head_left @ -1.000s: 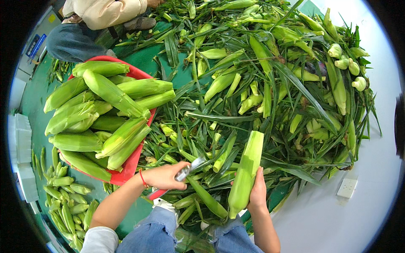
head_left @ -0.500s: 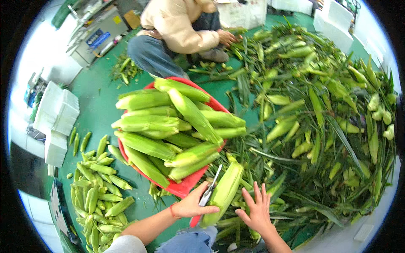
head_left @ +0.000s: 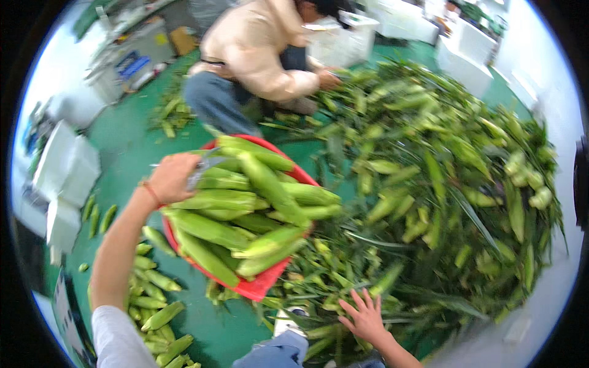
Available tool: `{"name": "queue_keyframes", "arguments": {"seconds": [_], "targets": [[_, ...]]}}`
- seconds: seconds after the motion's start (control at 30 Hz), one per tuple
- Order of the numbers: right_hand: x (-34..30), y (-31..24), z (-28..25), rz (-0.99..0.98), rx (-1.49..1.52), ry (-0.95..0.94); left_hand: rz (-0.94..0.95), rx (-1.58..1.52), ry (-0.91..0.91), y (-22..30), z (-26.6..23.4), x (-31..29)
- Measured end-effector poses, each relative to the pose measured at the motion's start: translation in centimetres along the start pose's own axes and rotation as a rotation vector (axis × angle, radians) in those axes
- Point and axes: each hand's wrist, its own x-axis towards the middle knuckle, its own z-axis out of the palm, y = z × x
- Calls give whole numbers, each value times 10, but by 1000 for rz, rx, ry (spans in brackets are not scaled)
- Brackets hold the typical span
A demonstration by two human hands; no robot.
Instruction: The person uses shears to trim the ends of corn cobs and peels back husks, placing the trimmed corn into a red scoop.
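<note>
Left of centre in the frame: one red basin, set on the green floor and heaped with corn ears in green husk, which are stacked above the rim.

At the basin's upper left edge: the left hand, its fingers curled round a metal hand tool, the form of which is blurred. Whether an ear is also gripped there cannot be told.

Lower right of centre: the right hand, unladen, fingers spread, held over the near edge of the heap; contact with the leaves cannot be made out.

Right half: one large heap of leaves and ears, intermixed. Lower left: smaller loose ears, strewn on the floor. Upper middle: one crouching co-worker, pale-jacketed, by whom the heap's far edge is being worked.

Step in hand, as judged: the loading of the basin. For the next move, the tool would need to be lifted clear of the stacked ears, and a fresh ear drawn from the heap, to which the right hand is nearer.
</note>
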Motion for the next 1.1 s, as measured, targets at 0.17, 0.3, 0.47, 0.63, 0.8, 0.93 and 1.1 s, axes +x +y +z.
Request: {"name": "queue_keyframes", "arguments": {"seconds": [0.17, 0.3, 0.47, 0.63, 0.8, 0.93, 1.1], "targets": [[-17, 13, 0, 52, 195, 90, -93, 4, -128, -24, 24, -11], [-24, 64, -18, 124, 107, 272, 11, 181, 42, 8, 11, -6], [-6, 143, -4, 596, -86, 296, 67, -273, 23, 153, 11, 16], [-5, 175, 5, 567, 578, 357, 66, -1094, -664, 288, 46, 41], [-29, 258, -52, 1022, 260, 1013, 185, -1317, -876, 368, 78, 47], [-12, 272, -88, 1084, 1208, 667, 147, -1431, -871, 404, 92, 50], [-24, 271, -85, 982, 1666, 963, -30, -1678, -837, 416, 100, 50]]}}
